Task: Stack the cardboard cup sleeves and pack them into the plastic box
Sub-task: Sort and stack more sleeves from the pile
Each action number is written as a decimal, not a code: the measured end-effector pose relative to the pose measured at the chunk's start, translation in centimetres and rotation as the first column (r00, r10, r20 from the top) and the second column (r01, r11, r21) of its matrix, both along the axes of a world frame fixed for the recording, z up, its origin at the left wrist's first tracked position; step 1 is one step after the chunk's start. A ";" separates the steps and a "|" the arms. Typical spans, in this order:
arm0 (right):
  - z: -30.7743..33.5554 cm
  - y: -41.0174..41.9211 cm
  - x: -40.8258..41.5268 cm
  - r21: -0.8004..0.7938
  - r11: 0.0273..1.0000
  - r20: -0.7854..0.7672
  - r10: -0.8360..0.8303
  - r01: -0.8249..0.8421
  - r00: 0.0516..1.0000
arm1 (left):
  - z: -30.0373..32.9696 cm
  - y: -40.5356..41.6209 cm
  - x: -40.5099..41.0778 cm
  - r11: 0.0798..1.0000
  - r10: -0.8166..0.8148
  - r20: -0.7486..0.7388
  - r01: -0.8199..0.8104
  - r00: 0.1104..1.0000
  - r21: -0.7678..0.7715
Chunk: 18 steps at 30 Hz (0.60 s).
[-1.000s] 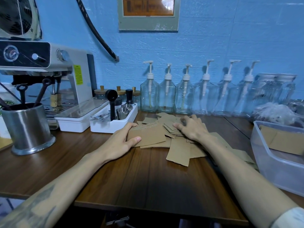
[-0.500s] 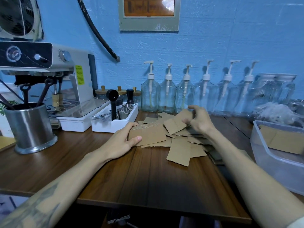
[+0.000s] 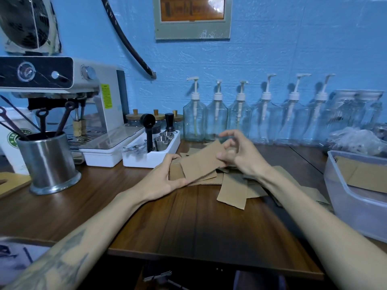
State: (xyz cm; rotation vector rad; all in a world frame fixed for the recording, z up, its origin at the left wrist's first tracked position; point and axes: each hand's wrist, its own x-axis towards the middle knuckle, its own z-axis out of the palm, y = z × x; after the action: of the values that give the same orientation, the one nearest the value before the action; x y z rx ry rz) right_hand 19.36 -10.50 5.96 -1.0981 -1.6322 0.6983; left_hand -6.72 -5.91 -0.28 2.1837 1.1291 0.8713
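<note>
1. Risk: top cardboard sleeve [image 3: 201,164] sits skewed on the small stack [image 3: 178,174], so it could slide off w/ a loose pinch.
2. Risk: loose sleeves [image 3: 232,191] fan toward the table edge; a forearm sweep might knock them off.
3. Left hand [image 3: 165,181]: thumb & fingers curled round the stack's left end, just above the wooden table [image 3: 188,227].
4. Right hand [image 3: 240,153]: thumb & finger pinch the top sleeve's right end, other fingers spread.
5. Plastic box [image 3: 343,197] at far right, a few sleeves already inside.
</note>
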 end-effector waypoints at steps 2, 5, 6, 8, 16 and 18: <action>-1.2 0.3 -0.4 0.042 0.998 0.220 -0.063 0.055 0.973 | 0.0 -0.2 0.1 0.999 -0.035 0.027 0.036 0.999 -0.024; -2.2 0.7 -0.7 0.155 0.983 0.420 -0.154 0.097 0.894 | 0.1 -0.4 0.2 0.996 -0.071 0.045 0.073 0.996 -0.047; -2.4 0.8 -0.7 0.175 0.979 0.429 -0.173 0.106 0.887 | 0.2 -0.4 0.1 0.995 -0.073 0.052 0.076 0.996 -0.065; -2.4 1.1 -0.5 0.197 0.972 0.433 -0.206 0.131 0.878 | 0.3 -0.5 -0.1 0.991 -0.074 0.065 0.081 0.995 -0.111; -2.9 1.0 -1.9 0.328 0.944 0.570 -0.229 0.037 0.789 | -0.1 0.0 -0.1 0.999 0.017 -0.017 -0.017 1.000 0.038; -2.8 1.0 -2.2 0.400 0.916 0.625 -0.287 0.017 0.726 | -0.2 0.2 -0.1 0.999 -0.009 0.002 0.009 1.000 0.052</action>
State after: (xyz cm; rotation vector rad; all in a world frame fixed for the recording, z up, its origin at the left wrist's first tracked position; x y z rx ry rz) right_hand 17.21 -9.51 3.21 -1.2605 -2.1317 -0.1813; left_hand -6.85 -5.74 -0.46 2.2279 1.1066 0.9088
